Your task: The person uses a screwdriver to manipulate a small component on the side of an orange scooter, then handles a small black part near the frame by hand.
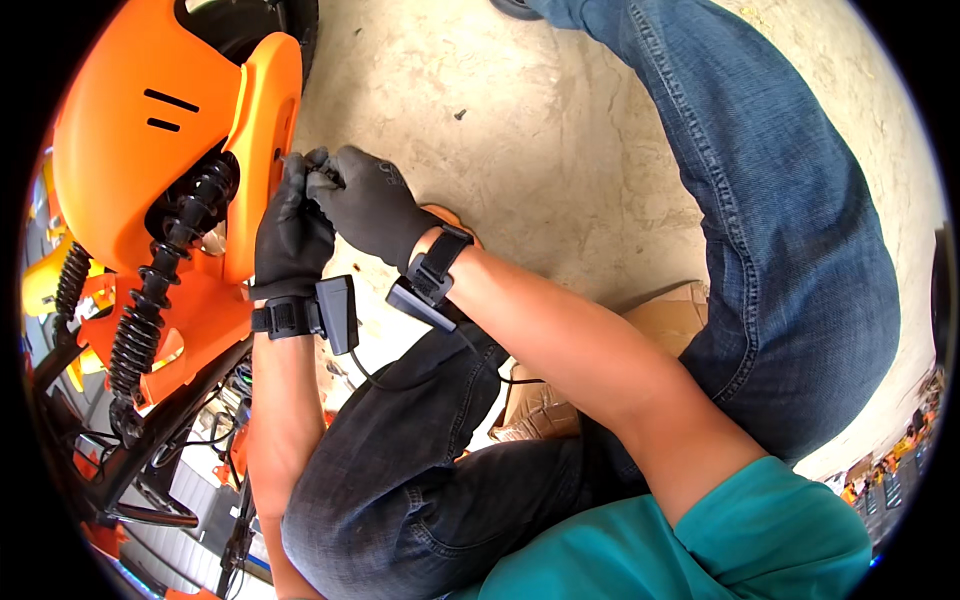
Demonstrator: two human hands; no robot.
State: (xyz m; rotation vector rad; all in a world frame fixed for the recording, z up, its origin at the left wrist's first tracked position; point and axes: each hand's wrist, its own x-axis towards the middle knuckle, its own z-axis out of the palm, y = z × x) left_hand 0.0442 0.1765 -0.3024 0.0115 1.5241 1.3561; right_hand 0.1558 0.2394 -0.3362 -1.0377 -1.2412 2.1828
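Observation:
My left hand, in a black glove, is raised beside the edge of an orange plastic body panel of a small vehicle. Its fingers are bent together near the panel's rim. My right hand, gloved the same way, meets it from the right with thumb and fingers pinched. The fingertips of both hands come together, and whatever is between them is hidden by the gloves. Each wrist carries a black strap with a small dark box, and a thin cable runs from it.
Black coil-spring shock absorbers and black frame tubes lie left of my left arm. A small dark fastener is on the concrete floor. Flattened cardboard lies beneath my legs. A jeans-clad leg curves along the right.

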